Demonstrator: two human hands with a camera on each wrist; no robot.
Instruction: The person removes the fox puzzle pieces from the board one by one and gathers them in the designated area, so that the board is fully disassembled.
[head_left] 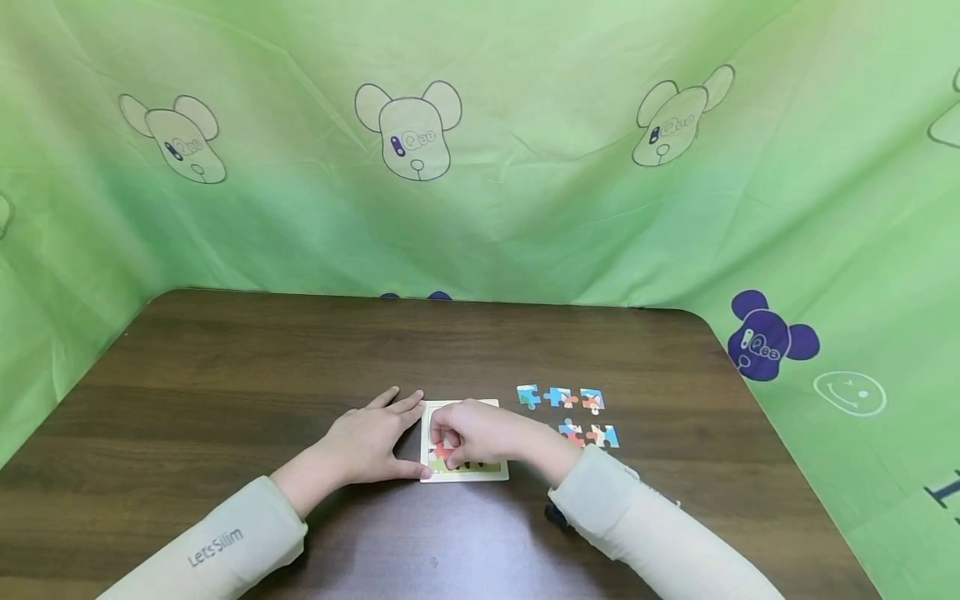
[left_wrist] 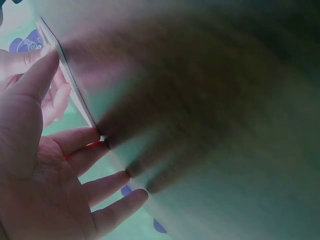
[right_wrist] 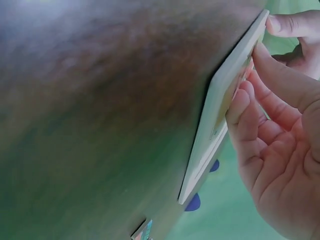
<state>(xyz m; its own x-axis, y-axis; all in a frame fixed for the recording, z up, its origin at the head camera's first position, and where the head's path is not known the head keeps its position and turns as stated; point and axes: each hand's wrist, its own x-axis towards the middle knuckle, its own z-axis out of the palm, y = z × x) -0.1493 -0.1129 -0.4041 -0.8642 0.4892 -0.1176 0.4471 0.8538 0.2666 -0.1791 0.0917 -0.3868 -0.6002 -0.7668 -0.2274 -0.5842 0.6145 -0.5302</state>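
A small puzzle board (head_left: 468, 477) with a pale frame lies flat on the table, partly hidden by my right hand. My left hand (head_left: 371, 442) is spread beside it, with the thumb at the near left corner and fingertips by the far left corner. In the left wrist view, the thumb (left_wrist: 42, 75) touches the board's edge. Over the board, my right hand (head_left: 480, 433) has its fingers bent, with thumb and index finger at a reddish puzzle piece (head_left: 441, 451) in the left part. Green picture area shows along the board's lower side.
Several loose puzzle pieces (head_left: 560, 397) lie in two rows on the brown table (head_left: 262, 375), right of the board. The lower row is close to my right forearm. A green cloth (head_left: 525, 225) with bear drawings hangs behind and beside the table.
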